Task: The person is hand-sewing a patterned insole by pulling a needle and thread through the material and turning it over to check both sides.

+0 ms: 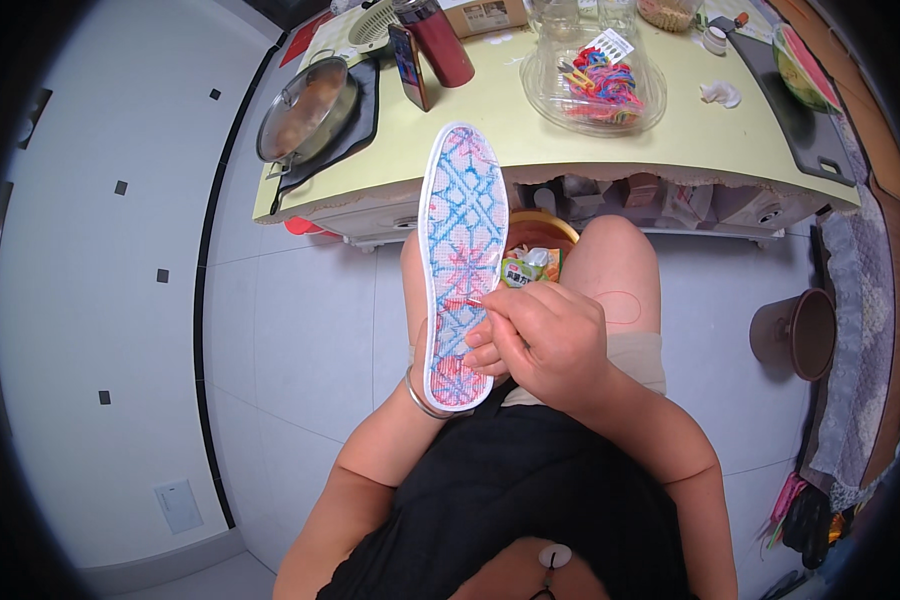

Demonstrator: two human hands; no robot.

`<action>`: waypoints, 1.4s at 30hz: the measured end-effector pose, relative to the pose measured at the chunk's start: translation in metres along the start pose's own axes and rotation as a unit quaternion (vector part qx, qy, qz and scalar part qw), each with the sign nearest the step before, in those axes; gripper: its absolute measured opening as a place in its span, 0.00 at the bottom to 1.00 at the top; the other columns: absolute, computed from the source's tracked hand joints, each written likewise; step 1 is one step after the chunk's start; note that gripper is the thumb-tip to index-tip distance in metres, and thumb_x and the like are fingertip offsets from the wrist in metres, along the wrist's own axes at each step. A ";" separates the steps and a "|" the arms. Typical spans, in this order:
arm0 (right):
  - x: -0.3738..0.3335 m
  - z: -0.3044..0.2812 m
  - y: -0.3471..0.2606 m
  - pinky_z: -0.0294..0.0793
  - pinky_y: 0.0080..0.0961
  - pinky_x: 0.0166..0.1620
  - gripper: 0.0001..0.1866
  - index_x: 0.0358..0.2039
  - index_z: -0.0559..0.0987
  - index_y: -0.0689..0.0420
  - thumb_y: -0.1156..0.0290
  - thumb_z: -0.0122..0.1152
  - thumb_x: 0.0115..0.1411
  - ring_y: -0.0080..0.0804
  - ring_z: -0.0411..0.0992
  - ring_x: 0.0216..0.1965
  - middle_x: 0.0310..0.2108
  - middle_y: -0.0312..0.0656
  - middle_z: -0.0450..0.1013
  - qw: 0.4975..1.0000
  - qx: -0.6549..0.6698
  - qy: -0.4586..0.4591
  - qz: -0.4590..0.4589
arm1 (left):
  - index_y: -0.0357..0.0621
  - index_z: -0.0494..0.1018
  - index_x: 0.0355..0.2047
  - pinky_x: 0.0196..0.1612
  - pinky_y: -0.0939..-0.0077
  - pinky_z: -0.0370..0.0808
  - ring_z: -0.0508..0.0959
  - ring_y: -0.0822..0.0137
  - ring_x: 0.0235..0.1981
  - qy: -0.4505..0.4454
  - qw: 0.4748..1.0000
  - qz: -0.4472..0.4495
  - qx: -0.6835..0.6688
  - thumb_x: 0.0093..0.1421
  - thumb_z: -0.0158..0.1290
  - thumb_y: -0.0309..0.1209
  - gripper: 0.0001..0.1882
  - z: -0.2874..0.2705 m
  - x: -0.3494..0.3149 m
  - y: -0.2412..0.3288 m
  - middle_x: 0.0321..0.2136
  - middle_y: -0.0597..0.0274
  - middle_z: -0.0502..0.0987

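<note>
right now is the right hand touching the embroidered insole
Touching. The head view shows the right hand with its fingertips pinched against the patterned face of the insole, no gap visible between them.

Even, bright daylight-like light fills the room, and the pale floor tiles (pixel 300 330) reflect it softly. Shadows are faint, with a dim band under the bench (pixel 590 150). The clear plastic container (pixel 595 80) shows small glints. Focus is sharp at the centre. Fisheye bending curves the tile lines, and a black vignette rings the edges.
</note>
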State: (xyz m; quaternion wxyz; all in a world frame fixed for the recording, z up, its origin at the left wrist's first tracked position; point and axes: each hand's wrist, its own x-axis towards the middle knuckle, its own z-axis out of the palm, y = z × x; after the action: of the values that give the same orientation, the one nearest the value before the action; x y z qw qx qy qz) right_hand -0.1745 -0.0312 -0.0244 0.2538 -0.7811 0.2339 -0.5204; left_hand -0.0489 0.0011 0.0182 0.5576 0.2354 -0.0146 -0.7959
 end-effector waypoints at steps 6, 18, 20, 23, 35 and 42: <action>0.001 -0.003 -0.001 0.68 0.28 0.22 0.06 0.28 0.75 0.60 0.79 0.59 0.46 0.34 0.69 0.19 0.18 0.39 0.68 1.000 -0.006 -0.001 -0.010 | 0.39 0.66 0.41 0.13 0.80 0.57 0.59 0.71 0.10 -0.056 0.994 -0.005 -0.094 0.65 0.34 0.43 0.20 -0.063 -0.005 -0.017 0.15 0.61 0.61; -0.012 -0.001 0.013 0.69 0.21 0.27 0.03 0.29 0.75 0.61 0.82 0.55 0.53 0.26 0.71 0.23 0.23 0.38 0.72 0.951 0.197 -0.050 0.231 | 0.40 0.68 0.36 0.19 0.86 0.66 0.68 0.77 0.19 0.083 0.967 0.113 0.211 0.62 0.49 0.36 0.11 -0.048 -0.008 -0.016 0.25 0.63 0.72; -0.021 0.003 0.019 0.68 0.17 0.27 0.03 0.31 0.74 0.62 0.82 0.53 0.56 0.19 0.70 0.24 0.24 0.35 0.72 0.866 0.344 -0.051 0.358 | 0.38 0.67 0.38 0.25 0.81 0.70 0.70 0.74 0.21 0.077 0.971 0.125 0.190 0.61 0.50 0.31 0.09 -0.040 -0.006 -0.018 0.25 0.62 0.72; -0.021 -0.005 0.025 0.69 0.14 0.31 0.05 0.36 0.73 0.64 0.80 0.51 0.60 0.15 0.69 0.30 0.30 0.35 0.73 0.793 0.452 -0.047 0.406 | 0.33 0.65 0.40 0.43 0.72 0.78 0.79 0.66 0.37 0.015 0.976 0.135 0.169 0.59 0.51 0.24 0.11 -0.040 -0.009 -0.015 0.38 0.50 0.77; -0.006 -0.019 0.021 0.68 0.31 0.42 0.09 0.28 0.78 0.59 0.80 0.64 0.43 0.39 0.68 0.41 0.40 0.43 0.72 0.999 -0.046 0.022 0.006 | 0.33 0.64 0.41 0.40 0.80 0.76 0.78 0.73 0.36 0.078 0.892 0.274 0.351 0.59 0.48 0.18 0.10 -0.041 -0.010 -0.022 0.37 0.54 0.77; 0.003 -0.043 0.004 0.72 0.25 0.32 0.08 0.35 0.71 0.61 0.75 0.56 0.54 0.34 0.70 0.37 0.34 0.42 0.72 0.929 0.330 0.099 0.132 | 0.33 0.71 0.39 0.31 0.85 0.71 0.73 0.79 0.28 0.153 0.735 0.360 0.554 0.56 0.53 0.21 0.09 -0.059 -0.001 -0.015 0.29 0.66 0.75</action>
State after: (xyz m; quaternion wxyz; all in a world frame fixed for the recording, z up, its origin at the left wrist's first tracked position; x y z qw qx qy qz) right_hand -0.2137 -0.0424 -0.0104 0.5393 -0.5595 0.1736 -0.6050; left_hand -0.0389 0.0215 -0.0382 0.5685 0.5984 -0.4510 -0.3396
